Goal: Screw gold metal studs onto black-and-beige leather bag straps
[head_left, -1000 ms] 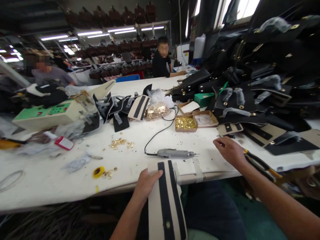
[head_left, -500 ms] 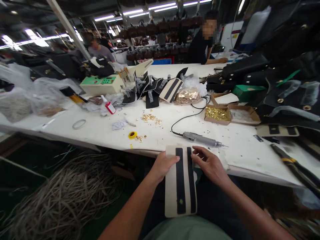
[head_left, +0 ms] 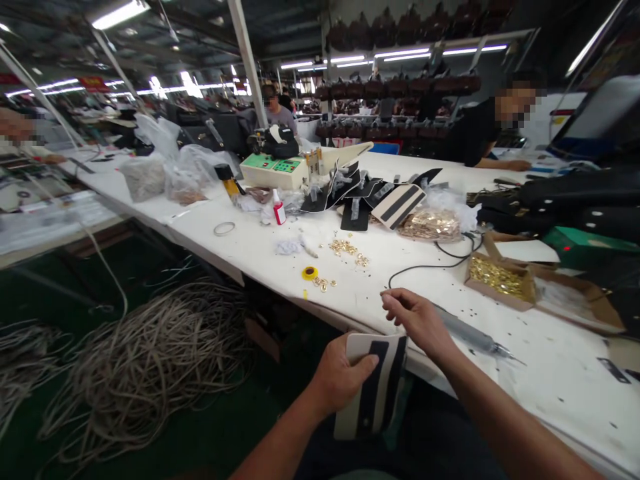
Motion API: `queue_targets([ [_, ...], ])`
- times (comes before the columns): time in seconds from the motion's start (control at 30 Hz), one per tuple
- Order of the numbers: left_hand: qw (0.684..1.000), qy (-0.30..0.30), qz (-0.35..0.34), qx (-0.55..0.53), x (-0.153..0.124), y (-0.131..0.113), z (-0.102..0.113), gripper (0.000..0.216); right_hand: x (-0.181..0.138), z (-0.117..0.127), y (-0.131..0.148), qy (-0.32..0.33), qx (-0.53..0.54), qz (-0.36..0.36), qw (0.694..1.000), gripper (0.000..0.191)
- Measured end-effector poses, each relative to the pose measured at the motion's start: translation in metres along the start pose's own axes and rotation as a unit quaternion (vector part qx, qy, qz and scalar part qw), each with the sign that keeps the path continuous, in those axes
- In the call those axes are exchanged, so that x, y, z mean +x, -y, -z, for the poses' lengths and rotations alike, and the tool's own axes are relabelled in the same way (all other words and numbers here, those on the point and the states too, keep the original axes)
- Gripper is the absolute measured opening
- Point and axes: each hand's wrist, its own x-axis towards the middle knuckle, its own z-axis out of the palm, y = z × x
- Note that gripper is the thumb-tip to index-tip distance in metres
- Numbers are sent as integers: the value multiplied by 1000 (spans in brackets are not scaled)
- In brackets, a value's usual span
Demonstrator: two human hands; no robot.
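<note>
The panel (head_left: 384, 383) has a matt beige face, smooth like card or cloth, with dark strips (head_left: 372, 385) that look dull and leathery. The driver (head_left: 467, 331) has a smooth grey plastic-looking body and a metal tip. Loose fittings (head_left: 347, 247) are glossy gold-coloured metal. The box (head_left: 493, 294) is matt brown cardboard, the bottle (head_left: 279, 211) smooth plastic, the bag (head_left: 434, 225) crinkled clear film. A matt white cover lies over the table (head_left: 255, 250); the cords (head_left: 160, 373) look dull and rough.
</note>
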Motion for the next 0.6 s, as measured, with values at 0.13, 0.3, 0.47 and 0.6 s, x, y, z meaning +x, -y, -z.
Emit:
queue_targets([
  [0.13, 998, -18, -8, 59, -19, 6, 11, 18, 55, -43, -10, 49, -141, 68, 987, 29],
  [0.3, 995, -15, -57, 83, -32, 9, 19, 12, 105, -81, -23, 74, -230, 105, 965, 26],
  [0.47, 995, -24, -45, 81, -35, 15, 26, 8, 130, -94, -29, 121, -295, 127, 939, 30],
  [0.6, 996, -27, -37, 76, -34, 21, 31, 7, 131, -97, -32, 138, -321, 134, 927, 25],
])
